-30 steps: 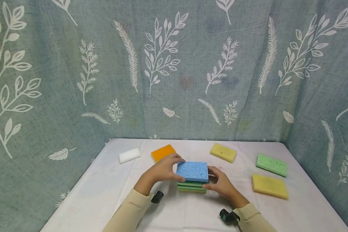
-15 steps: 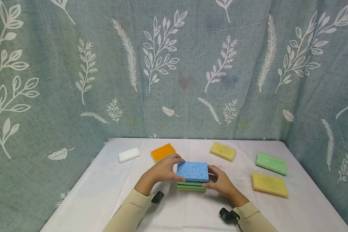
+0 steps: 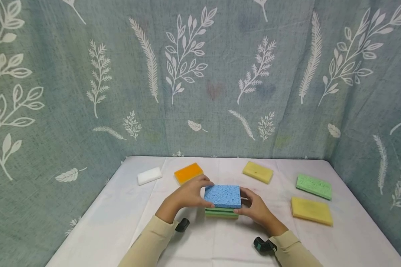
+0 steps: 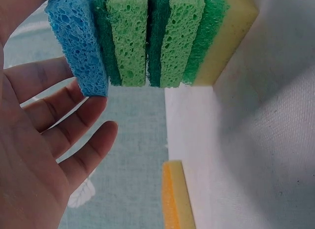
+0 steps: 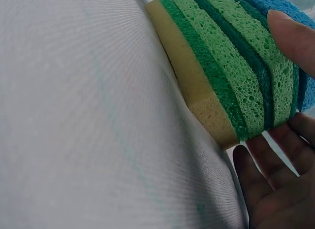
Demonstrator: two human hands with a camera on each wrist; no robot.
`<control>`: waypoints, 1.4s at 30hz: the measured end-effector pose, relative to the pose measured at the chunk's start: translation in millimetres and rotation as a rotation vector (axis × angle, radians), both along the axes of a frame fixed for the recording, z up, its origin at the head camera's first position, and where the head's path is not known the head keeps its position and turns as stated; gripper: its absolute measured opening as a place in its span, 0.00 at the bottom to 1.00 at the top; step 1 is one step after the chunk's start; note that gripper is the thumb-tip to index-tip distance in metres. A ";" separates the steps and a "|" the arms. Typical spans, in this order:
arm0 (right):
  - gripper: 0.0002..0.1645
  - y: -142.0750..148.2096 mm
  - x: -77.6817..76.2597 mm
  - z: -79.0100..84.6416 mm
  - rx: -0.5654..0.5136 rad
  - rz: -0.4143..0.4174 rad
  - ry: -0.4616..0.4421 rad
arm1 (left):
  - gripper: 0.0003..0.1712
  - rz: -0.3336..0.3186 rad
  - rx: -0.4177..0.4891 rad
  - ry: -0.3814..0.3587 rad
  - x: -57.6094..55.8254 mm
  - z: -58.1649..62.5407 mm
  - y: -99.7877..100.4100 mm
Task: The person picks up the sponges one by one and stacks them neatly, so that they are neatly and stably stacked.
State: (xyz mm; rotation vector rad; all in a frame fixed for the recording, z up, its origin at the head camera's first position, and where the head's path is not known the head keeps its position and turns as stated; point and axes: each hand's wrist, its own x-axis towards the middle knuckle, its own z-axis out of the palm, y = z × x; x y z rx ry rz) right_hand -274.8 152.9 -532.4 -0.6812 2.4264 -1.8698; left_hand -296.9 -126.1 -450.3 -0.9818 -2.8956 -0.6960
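Observation:
A blue sponge [image 3: 222, 195] lies flat at the top of a stack in the middle of the table. Beneath it are two light green sponges [image 4: 129, 47] with dark green scouring layers, then a yellow sponge with a green scouring layer [image 5: 184, 66] at the bottom on the cloth. My left hand [image 3: 188, 194] pinches the blue sponge's left end, thumb in front and fingers behind. My right hand [image 3: 255, 207] holds the stack's right end. In the right wrist view its thumb lies on the upper green sponge's front edge, with fingers round the back.
Around the stack on the white-covered table [image 3: 120, 226] lie a white sponge [image 3: 149, 175], an orange sponge [image 3: 188, 172], a yellow sponge [image 3: 257, 172], a green sponge [image 3: 313, 186] and a larger yellow sponge [image 3: 312, 211]. A patterned curtain [image 3: 214, 89] hangs behind and at both sides.
The blue sponge, with my left hand on it, sits slightly lower over the stack. The head view has tilted a little; my hands keep nearly the same hold.

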 end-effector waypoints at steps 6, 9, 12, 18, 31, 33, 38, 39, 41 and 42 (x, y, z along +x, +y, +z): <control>0.55 -0.4 3.1 5.8 -0.006 -0.006 -0.041 | 0.45 -0.003 0.015 -0.013 -0.4 1.6 -1.0; 0.56 -0.2 3.7 6.5 -0.008 0.000 -0.038 | 0.45 0.002 0.010 -0.011 -0.7 1.4 -1.5; 0.57 0.2 3.2 6.1 -0.007 -0.005 -0.037 | 0.45 0.002 0.003 0.002 -1.3 0.8 -1.2; 0.58 1.3 -0.8 0.7 -0.021 0.009 -0.023 | 0.45 0.007 -0.012 0.018 -2.2 -0.5 -0.4; 0.53 1.2 0.6 2.8 -0.060 0.040 -0.004 | 0.46 0.007 -0.015 0.010 -4.0 -3.7 -1.0; 0.53 1.0 -0.2 2.3 -0.064 0.037 -0.007 | 0.46 0.006 -0.013 0.006 -3.9 -3.6 -1.5; 0.53 1.7 -1.7 -0.3 -0.056 0.024 0.005 | 0.47 -0.002 -0.002 0.000 -4.7 -3.0 -2.4; 0.53 1.8 -1.8 -0.7 -0.053 0.022 0.007 | 0.48 -0.004 0.002 -0.004 -4.9 -2.9 -2.8; 0.53 1.8 -1.5 -0.6 -0.048 0.017 0.004 | 0.48 -0.005 0.006 -0.013 -5.0 -2.6 -3.4; 0.52 1.7 -1.5 -0.8 -0.046 0.021 0.006 | 0.49 -0.006 0.010 -0.021 -5.0 -2.4 -3.9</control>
